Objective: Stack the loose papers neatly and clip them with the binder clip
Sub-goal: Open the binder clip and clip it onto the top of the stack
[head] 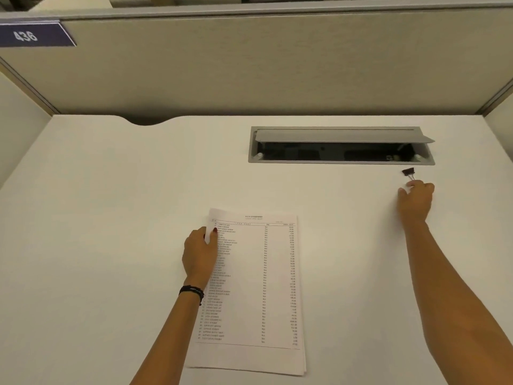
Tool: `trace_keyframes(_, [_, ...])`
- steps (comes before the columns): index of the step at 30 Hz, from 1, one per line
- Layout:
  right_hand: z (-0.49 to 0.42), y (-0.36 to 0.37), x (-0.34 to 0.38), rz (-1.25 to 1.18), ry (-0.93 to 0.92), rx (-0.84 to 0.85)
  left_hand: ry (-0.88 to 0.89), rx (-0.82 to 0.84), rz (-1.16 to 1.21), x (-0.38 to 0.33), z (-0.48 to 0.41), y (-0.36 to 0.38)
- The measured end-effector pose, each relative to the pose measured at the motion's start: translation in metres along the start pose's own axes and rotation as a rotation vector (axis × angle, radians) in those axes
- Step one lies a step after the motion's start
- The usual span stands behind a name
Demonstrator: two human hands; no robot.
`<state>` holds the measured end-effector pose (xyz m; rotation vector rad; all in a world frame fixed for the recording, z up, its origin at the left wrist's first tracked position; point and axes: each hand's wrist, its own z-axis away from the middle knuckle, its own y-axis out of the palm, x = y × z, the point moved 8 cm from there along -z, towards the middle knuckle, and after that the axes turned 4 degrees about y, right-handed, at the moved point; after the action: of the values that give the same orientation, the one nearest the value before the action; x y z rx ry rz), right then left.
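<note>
A stack of printed papers (pixel 258 290) lies on the white desk (pixel 111 218) in front of me, its edges roughly lined up. My left hand (pixel 198 255) grips the stack's upper left edge, thumb on top of the sheet. A small black binder clip (pixel 408 172) with silver wire handles sits far right on the desk, just below the cable tray. My right hand (pixel 415 200) reaches out to it and pinches the wire handles between thumb and fingertips.
A grey cable tray (pixel 341 145) with its lid half raised is sunk into the desk at the back right. Beige partition walls (pixel 249 65) close the desk at the back and sides. A blue sign reading 436 (pixel 27 34) hangs top left.
</note>
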<state>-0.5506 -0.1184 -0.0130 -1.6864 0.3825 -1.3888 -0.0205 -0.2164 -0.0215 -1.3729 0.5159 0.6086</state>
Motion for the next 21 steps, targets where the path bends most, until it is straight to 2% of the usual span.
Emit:
trace_keyframes(4, [0.004, -0.007, 0.004, -0.004, 0.002, -0.025, 0.005, 0.006, -0.008, -0.002, -0.003, -0.001])
trace_keyframes(8, [-0.002, 0.001, 0.01, 0.289, -0.143, 0.118, 0.0, -0.034, -0.001, -0.004, -0.003, -0.007])
trace_keyframes(10, [0.002, 0.007, 0.01, 0.224, -0.18, 0.156, 0.008, -0.074, -0.033, -0.005, -0.002, -0.012])
trace_keyframes(12, [0.017, 0.004, 0.008, 0.017, -0.091, 0.111, 0.037, -0.109, -0.036, -0.008, -0.001, -0.016])
trace_keyframes(14, [0.037, 0.003, 0.008, -0.088, -0.043, 0.057, 0.072, -0.128, -0.009, -0.014, 0.0, -0.017])
trace_keyframes(18, [0.08, 0.012, 0.023, -0.016, -0.208, 0.041, 0.165, -0.12, 0.061, -0.032, 0.007, -0.013])
trace_keyframes(21, [0.115, 0.029, 0.023, -0.029, -0.244, 0.097, 0.257, -0.083, 0.104, -0.049, 0.017, -0.006])
